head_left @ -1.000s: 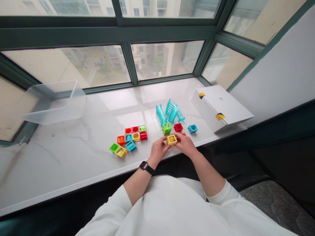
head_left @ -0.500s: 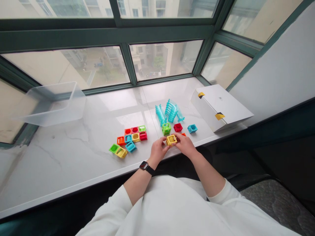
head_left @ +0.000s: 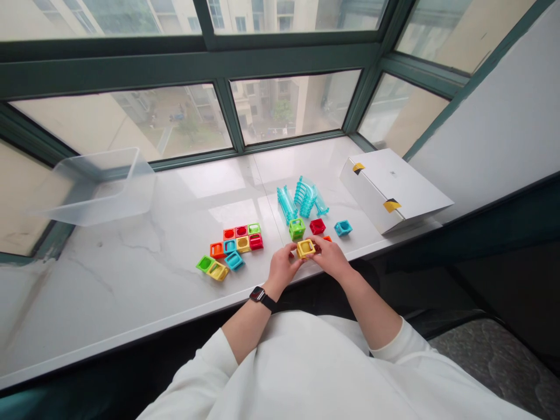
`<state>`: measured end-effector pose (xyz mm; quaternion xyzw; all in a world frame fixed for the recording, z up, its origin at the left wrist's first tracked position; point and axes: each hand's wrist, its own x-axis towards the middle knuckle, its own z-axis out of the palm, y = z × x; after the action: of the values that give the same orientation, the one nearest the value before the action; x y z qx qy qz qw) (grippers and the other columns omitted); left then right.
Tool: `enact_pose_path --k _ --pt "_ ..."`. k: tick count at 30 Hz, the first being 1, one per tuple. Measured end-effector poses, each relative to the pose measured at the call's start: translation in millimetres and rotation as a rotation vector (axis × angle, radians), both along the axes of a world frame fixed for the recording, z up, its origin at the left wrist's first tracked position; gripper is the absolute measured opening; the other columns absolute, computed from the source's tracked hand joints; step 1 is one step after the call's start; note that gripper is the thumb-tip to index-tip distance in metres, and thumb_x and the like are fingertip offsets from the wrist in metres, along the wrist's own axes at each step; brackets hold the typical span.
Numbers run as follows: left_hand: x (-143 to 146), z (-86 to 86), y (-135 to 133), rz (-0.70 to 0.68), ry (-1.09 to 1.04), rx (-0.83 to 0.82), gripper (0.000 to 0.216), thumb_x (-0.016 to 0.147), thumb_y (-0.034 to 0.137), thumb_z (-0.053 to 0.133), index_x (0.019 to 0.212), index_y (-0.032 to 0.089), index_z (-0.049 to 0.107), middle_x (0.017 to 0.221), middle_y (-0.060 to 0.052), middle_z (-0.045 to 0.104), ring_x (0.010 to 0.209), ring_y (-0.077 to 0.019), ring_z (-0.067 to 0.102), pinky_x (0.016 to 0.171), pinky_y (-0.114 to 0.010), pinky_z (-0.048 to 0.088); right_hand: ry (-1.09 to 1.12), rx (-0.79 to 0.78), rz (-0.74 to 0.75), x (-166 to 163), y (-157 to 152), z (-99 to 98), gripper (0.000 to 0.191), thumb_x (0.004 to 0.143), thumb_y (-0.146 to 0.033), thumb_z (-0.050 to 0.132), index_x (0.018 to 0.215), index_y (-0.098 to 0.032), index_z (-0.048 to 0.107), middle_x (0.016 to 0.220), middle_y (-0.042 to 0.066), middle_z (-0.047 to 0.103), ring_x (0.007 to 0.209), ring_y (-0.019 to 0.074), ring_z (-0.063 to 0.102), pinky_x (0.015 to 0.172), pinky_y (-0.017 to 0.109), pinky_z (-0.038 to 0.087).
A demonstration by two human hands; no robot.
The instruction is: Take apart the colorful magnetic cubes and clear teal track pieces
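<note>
Between my hands is a yellow hollow cube block (head_left: 305,249), near the counter's front edge. My left hand (head_left: 283,266) grips its left side, and my right hand (head_left: 329,256) closes on its right side. Just beyond stand a green cube block (head_left: 297,228) and a red cube block (head_left: 317,226). A blue cube block (head_left: 343,228) lies to the right. Part of an orange block (head_left: 327,238) shows behind my right fingers; the rest of it is hidden.
Several coloured blocks (head_left: 242,244) form a cluster left of my hands. Clear turquoise track pieces (head_left: 305,195) lie farther back. A translucent bin (head_left: 144,195) stands at the far left, a white box (head_left: 398,186) at the right. Windows border the white counter (head_left: 144,280).
The view has shifted very slightly. Both hands keep hold of the yellow block in nearly the same place, and the other blocks stay put.
</note>
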<state>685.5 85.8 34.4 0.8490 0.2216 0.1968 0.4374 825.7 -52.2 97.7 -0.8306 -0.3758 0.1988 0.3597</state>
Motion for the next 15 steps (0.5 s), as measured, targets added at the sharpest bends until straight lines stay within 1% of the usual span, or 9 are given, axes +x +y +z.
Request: enact_pose_path --k 5,9,15 --pt "-1.8 2.1 -0.6 -0.012 -0.019 0.009 0.045 0.086 0.043 0.084 0.124 0.024 0.068 0.099 -0.004 0.076 0.083 -0.0195 0.068 0.08 -0.033 0.053 -0.018 0.002 0.011 -0.6 -0.8 -1.7 0.055 0.081 -0.011 0.08 0.131 -0.03 0.07 0.111 0.001 0.08 0.091 0.0205 0.078 0.088 0.034 0.06" --pt "-3.3 2.1 -0.1 -0.019 -0.033 -0.009 0.041 0.09 0.042 0.08 0.126 0.025 0.068 0.101 -0.003 0.077 0.085 -0.0193 0.068 0.08 -0.033 0.053 -0.033 0.011 0.021 -0.3 -0.8 -5.2 0.056 0.081 -0.011 0.081 0.132 -0.031 0.069 0.114 0.002 0.08 0.09 0.0197 0.078 0.088 0.033 0.061" --pt "-3.3 1.2 -0.2 -0.015 -0.025 -0.013 0.041 0.09 0.041 0.081 0.125 0.025 0.068 0.101 -0.003 0.077 0.085 -0.0194 0.068 0.08 -0.033 0.053 -0.05 -0.005 0.017 -1.1 -0.9 -4.4 0.058 0.082 -0.011 0.081 0.135 -0.03 0.068 0.111 0.002 0.08 0.091 0.0204 0.078 0.088 0.033 0.06"
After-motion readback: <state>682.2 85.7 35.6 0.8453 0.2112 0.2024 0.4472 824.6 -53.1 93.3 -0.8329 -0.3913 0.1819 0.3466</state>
